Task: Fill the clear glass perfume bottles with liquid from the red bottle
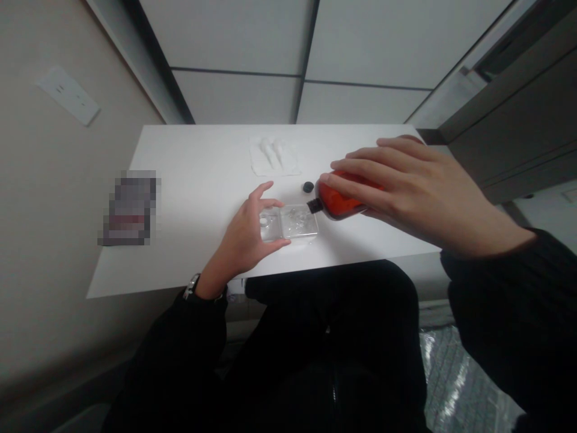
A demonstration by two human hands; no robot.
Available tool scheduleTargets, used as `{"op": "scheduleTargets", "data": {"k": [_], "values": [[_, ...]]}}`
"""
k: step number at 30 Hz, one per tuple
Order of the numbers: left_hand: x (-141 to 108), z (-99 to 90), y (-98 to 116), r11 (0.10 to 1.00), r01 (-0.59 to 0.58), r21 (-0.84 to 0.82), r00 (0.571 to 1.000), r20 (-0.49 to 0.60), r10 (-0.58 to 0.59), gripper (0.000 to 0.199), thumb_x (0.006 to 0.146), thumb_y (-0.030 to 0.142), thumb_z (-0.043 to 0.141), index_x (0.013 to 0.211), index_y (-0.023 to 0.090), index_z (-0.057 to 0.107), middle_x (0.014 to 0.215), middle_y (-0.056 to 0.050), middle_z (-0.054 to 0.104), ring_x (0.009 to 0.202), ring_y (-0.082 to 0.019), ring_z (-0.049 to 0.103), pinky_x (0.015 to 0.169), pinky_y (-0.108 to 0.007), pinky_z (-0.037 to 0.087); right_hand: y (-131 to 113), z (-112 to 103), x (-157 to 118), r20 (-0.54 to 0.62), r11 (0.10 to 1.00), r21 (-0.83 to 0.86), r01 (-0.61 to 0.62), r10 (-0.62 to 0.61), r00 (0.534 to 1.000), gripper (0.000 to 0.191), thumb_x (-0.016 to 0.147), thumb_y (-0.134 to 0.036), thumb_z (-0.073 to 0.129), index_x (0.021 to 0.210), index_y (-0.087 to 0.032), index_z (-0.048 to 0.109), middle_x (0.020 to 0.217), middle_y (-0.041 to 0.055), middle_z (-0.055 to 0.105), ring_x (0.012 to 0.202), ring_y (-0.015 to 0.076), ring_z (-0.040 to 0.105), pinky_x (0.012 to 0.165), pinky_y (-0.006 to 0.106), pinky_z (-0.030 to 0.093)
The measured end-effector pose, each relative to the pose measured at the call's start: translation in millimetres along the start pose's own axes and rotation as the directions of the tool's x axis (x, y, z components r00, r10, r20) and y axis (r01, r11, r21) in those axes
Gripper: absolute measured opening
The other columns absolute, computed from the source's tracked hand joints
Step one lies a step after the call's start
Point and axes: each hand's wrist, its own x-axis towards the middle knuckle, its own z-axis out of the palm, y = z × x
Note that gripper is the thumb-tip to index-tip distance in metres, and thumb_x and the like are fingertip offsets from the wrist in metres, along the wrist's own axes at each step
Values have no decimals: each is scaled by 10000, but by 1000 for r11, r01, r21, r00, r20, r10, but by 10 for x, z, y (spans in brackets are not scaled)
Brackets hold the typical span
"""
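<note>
My right hand [401,177] is wrapped over a red-orange bottle [333,198], tipped on its side. The bottle's dark neck points left, at the right end of a clear plastic box [300,222] on the table. Thumb and fingers of my left hand [246,237] grip the left part of this box from both sides. Clear, shiny contents show in the box; whether they are liquid I cannot tell. Just behind the bottle's neck lies a small black cap [308,187].
Everything stands on a white table [189,240]. At its back, two white pieces with rounded ends [273,150] lie on a white tissue [256,165]. A blurred-out dark object [130,210] sits at the left edge. White panels [243,99] rise behind the table.
</note>
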Motion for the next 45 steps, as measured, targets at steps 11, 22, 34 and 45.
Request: {"op": "scheduleTargets", "data": {"k": [11,22,34,45], "values": [[5,15,-7,1000,-2,13,1000,-8,2,1108,718,252,927,1592,240,246,1359,-137,662,1331,-342,606,1193,-552,424,-3,-11,22,-3,997,82,-2,2,1000,531,1029,-232,565,1539,-360,492,1447,59,675,1351,346,581,1127,636,469],[0,5,-19,1000,5,4,1000,10,-5,1087,746,290,916,1598,251,242,1377,-142,653,1337,-344,605,1203,-560,417,4,149,-47,-29,997,55,-46,48,998,524,1025,-244,562,1545,-246,498,1465,146,667,1287,370,646,1067,615,521],[-178,-236,-120,992,27,-124,998,-56,-34,861,971,642,609,1616,290,160,1678,-199,333,1569,-347,367,1293,-630,283,-112,834,-370,-221,758,550,-350,537,814,774,827,-435,819,1502,-240,495,1474,170,639,1323,375,646,1082,589,532],[-136,-283,107,995,80,56,997,14,-81,1000,833,500,822,1610,254,243,1654,-212,378,1535,-364,423,1269,-601,330,-184,1587,-454,-184,329,932,-153,791,583,849,791,-505,796,1479,-269,360,1471,170,558,1332,325,601,1132,586,485]]}}
